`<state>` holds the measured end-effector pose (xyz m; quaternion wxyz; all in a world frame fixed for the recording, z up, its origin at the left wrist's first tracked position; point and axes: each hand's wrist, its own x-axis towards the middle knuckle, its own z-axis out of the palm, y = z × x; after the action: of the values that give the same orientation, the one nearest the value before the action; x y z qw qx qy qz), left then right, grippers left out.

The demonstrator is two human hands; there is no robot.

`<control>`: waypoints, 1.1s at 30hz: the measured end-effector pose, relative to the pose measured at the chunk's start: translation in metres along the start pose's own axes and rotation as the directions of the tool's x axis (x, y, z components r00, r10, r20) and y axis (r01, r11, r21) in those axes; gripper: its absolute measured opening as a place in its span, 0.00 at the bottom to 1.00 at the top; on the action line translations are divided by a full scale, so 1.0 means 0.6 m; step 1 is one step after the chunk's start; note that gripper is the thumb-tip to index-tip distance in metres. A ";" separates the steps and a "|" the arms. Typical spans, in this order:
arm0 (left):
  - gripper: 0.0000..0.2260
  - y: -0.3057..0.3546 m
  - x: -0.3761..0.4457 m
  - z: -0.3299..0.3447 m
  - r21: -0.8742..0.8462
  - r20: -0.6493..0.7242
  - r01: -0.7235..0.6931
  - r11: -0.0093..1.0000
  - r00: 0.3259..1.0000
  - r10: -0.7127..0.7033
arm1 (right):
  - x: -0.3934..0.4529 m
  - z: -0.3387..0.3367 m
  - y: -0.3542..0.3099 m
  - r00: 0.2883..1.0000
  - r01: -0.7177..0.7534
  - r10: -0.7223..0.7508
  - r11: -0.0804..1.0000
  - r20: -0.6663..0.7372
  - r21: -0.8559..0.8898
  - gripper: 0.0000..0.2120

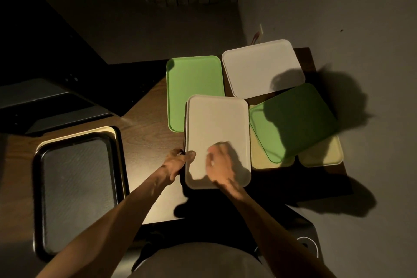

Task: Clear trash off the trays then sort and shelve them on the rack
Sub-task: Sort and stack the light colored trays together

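A white tray (216, 124) lies in the middle of the brown table (149, 124), stacked on another tray whose edge shows at its left. My left hand (178, 160) grips the stack's left rim, thumb on top. My right hand (220, 165), blurred, rests over the tray's near part; I cannot tell whether its fingers hold anything. Behind lie a light green tray (194, 79) and a second white tray (259, 65). To the right, a darker green tray (293, 119) lies tilted across two yellow trays (325, 153). No trash shows on any tray.
A black tray (79, 189) sits on a cream tray at the table's left. A dark appliance (52, 106) stands behind it. The floor lies to the right, with a dark bin (304, 239) near my right side. Lighting is dim with heavy shadows.
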<state>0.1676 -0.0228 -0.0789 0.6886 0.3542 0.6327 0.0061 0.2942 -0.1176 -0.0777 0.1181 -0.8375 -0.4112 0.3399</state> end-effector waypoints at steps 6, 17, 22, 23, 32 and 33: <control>0.02 -0.011 0.006 0.001 0.137 -0.130 -0.026 0.990 0.991 0.044 | 0.021 -0.034 0.121 0.909 -0.306 0.330 0.943 -0.256 0.131 0.18; 0.21 -0.073 -0.016 -0.104 -0.239 -0.009 0.056 0.969 0.998 -0.060 | 0.023 -0.017 0.066 0.879 -0.462 0.428 0.654 0.211 0.599 0.28; 0.19 -0.098 -0.015 -0.155 -0.392 0.011 0.093 0.915 0.995 -0.096 | 0.025 0.023 0.016 0.891 -0.429 0.411 0.623 0.194 0.654 0.26; 0.17 -0.100 -0.020 -0.158 -0.411 0.007 0.083 0.908 0.996 -0.088 | 0.026 0.030 0.007 0.900 -0.415 0.398 0.654 0.179 0.633 0.27; 0.12 -0.150 -0.003 -0.180 -0.417 -0.286 0.054 0.907 0.940 -0.187 | 0.033 0.073 -0.030 0.918 -0.394 0.331 0.699 0.219 0.597 0.24; 0.14 -0.153 -0.002 -0.181 -0.435 -0.299 0.039 0.899 0.936 -0.186 | 0.035 0.069 -0.029 0.920 -0.390 0.319 0.709 0.227 0.587 0.24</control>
<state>0.0321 -0.0400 -0.1177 0.6308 0.1527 0.7432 0.1624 0.2648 -0.0937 -0.1099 0.2971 -0.7945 -0.1131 0.5174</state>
